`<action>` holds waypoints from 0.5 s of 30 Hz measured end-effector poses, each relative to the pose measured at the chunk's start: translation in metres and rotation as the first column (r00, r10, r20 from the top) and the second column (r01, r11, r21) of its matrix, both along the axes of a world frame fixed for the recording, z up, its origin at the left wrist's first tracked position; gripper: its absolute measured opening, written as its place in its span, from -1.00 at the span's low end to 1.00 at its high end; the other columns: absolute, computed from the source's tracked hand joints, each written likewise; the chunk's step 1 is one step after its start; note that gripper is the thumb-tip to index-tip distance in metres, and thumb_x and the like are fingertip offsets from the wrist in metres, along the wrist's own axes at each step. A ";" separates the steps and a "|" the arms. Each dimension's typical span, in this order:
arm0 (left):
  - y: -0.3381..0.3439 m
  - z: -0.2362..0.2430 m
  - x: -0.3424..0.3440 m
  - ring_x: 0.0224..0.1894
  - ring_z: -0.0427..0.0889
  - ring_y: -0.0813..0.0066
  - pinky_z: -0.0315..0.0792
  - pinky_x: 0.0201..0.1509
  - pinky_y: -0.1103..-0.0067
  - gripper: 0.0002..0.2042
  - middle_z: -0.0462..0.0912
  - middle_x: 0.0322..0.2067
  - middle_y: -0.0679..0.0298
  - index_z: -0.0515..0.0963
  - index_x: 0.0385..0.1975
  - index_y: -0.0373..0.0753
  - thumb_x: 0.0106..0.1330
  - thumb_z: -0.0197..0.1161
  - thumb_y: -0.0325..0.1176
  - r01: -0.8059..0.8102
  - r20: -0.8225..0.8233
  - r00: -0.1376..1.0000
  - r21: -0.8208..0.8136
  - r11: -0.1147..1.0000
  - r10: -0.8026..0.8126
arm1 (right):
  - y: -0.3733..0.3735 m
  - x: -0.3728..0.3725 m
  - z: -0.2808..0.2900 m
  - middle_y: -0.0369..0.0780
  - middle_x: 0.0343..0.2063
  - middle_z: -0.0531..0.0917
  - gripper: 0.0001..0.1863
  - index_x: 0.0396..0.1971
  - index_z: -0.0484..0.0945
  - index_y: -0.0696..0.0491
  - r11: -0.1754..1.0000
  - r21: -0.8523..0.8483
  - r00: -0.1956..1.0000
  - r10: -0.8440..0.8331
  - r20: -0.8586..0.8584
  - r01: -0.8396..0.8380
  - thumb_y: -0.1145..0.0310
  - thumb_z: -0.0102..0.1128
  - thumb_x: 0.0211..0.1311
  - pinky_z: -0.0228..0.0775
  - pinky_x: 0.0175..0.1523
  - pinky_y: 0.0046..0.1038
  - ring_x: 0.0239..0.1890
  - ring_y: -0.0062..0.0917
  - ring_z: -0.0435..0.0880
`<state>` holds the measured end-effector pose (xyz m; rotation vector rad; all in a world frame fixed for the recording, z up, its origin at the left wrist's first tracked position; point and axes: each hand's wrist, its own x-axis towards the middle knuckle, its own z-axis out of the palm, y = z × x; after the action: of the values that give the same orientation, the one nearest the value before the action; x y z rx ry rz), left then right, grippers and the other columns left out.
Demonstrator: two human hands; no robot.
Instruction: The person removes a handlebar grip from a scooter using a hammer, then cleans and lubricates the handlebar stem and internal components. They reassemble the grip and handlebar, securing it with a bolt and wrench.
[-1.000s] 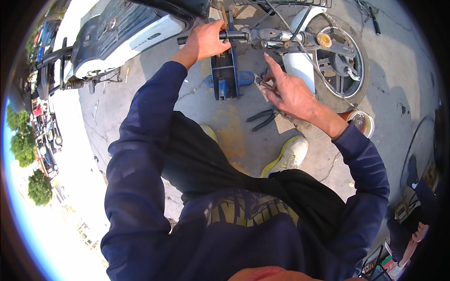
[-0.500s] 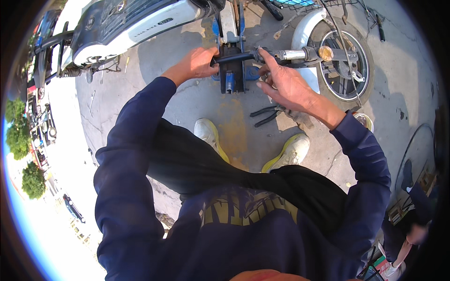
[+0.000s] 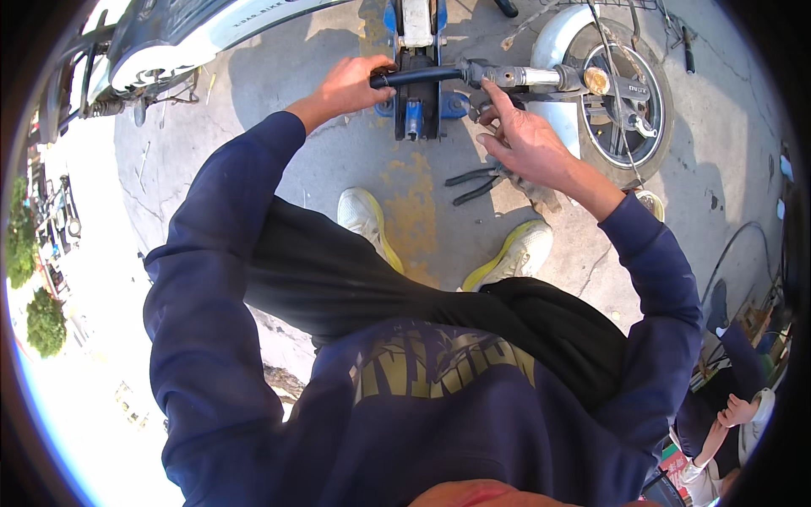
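A black tube (image 3: 429,75) leads right into a dark clamp-like joint (image 3: 476,73) and a silver fork leg (image 3: 536,77), which reaches a wheel (image 3: 617,144) with a white mudguard (image 3: 549,46). My left hand (image 3: 351,83) is closed around the tube's left end. At the joint, the index finger of my right hand (image 3: 532,142) is stretched out against its near side, thumb apart; the other fingers are partly hidden. Beneath the tube lies a blue floor jack (image 3: 414,118). Black-handled pliers (image 3: 475,179) lie on the ground below my right hand.
A white electric scooter (image 3: 177,51) stands at the upper left. A thin cable (image 3: 610,51) crosses the wheel, with a small round tub (image 3: 650,203) near it. At the lower right another person's hands (image 3: 737,411) show. My shoes (image 3: 365,221) stand on the concrete.
My right index finger has shifted a little right along the joint and straightened. My left hand stays on the tube end. The whole view has shifted slightly.
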<state>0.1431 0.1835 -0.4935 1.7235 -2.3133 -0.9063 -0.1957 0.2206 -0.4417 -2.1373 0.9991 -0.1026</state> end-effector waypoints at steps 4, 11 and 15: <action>-0.002 -0.001 0.016 0.01 0.74 0.07 0.58 0.13 0.36 -0.56 0.76 -0.06 0.04 0.63 0.08 -0.23 0.18 0.44 -0.30 0.046 0.058 0.997 0.024 0.999 -0.047 | 0.006 0.008 -0.005 -0.01 -0.07 0.72 -0.17 0.48 -0.01 0.23 0.998 0.069 1.000 0.015 -0.002 -0.015 0.29 0.26 0.39 0.57 0.06 -0.15 -0.06 -0.05 0.72; 0.014 0.014 0.064 -0.06 0.77 0.12 0.59 0.09 0.36 -0.59 0.77 -0.11 0.06 0.63 0.06 -0.25 0.18 0.42 -0.35 0.015 0.169 0.985 0.052 0.999 -0.024 | 0.011 0.020 0.002 0.01 -0.10 0.73 -0.20 0.47 0.03 0.25 0.986 0.164 1.000 0.030 0.004 -0.030 0.32 0.23 0.38 0.57 0.05 -0.14 -0.10 -0.04 0.74; 0.017 0.040 0.103 -0.13 0.75 0.06 0.60 0.02 0.32 -0.53 0.75 -0.19 0.05 0.58 0.10 -0.26 0.13 0.44 -0.42 0.062 0.247 0.966 0.049 0.997 -0.073 | 0.003 0.047 0.017 -0.03 -0.18 0.75 -0.18 0.46 0.04 0.30 0.982 0.185 0.968 -0.081 0.238 0.037 0.39 0.25 0.33 0.58 -0.01 -0.21 -0.20 -0.18 0.77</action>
<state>0.2464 0.2009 -0.4534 1.8837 -2.5398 -0.7932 -0.1489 0.2233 -0.4248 -1.8790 0.8915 -0.2877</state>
